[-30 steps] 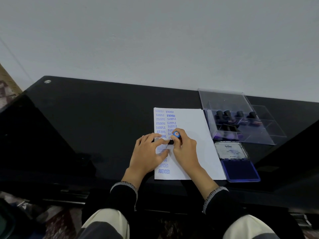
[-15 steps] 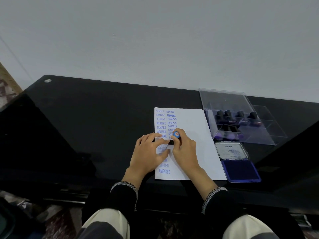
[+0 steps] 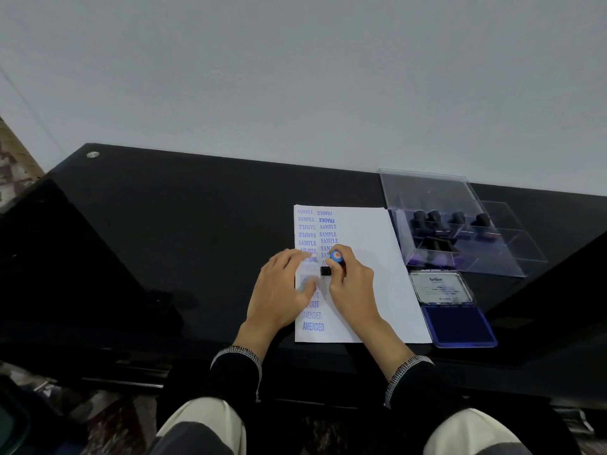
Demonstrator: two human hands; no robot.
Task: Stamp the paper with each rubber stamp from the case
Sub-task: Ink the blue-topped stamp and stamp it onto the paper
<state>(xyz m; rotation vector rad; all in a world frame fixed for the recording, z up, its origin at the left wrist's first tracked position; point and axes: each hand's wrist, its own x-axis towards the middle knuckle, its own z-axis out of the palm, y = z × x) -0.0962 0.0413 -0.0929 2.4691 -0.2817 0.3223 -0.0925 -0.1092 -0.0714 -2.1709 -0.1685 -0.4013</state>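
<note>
**Stamp on paper, right hand gripping**

Right hand (image 3: 353, 284) grips one rubber stamp (image 3: 332, 263) by its handle, blue cap up, black base touching the paper (image 3: 368, 257) in the second column of prints. Left hand (image 3: 282, 290) lies flat with relaxed fingers on the paper's left edge, just beside the stamp base. One sheet on the black table (image 3: 164, 241). One clear case (image 3: 460, 224) right of the paper, lid open, four stamps (image 3: 456, 220) standing visible inside; more cannot tell. One blue ink pad (image 3: 458, 325), lid open, in front of the case.
</note>
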